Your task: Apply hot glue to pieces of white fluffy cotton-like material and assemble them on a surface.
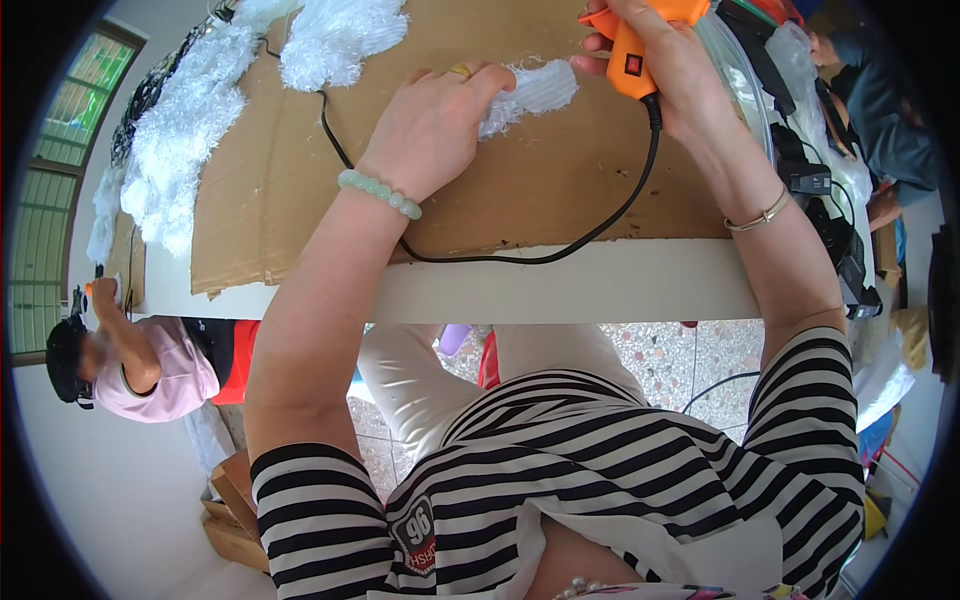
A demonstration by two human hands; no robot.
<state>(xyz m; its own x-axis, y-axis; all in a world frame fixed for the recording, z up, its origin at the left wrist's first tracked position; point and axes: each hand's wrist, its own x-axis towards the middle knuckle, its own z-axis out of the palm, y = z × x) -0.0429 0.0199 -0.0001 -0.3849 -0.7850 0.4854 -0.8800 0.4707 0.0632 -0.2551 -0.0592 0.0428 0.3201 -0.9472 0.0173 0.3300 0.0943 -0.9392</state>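
While our left hand (pixel 432 125) presses the soft, light white fringe bundle (pixel 530 92) onto the cardboard sheet (pixel 560 190), our right hand (pixel 665 60), closed around the orange glue gun (pixel 632 45), hovers at the bundle's far end.

Bare cardboard (pixel 560 190) lies open between the wrists, crossed only by the black cord (pixel 520 258).

Bench (pixel 600 285), white, served as landmark.

1. Clear plastic bags (pixel 745 75): heaped at the bench's right end, crumpled, transparent.
2. Brown cardboard boxes (pixel 232 510): on the floor below the bench's left end, stacked, flaps open.

No signs or screens were seen.
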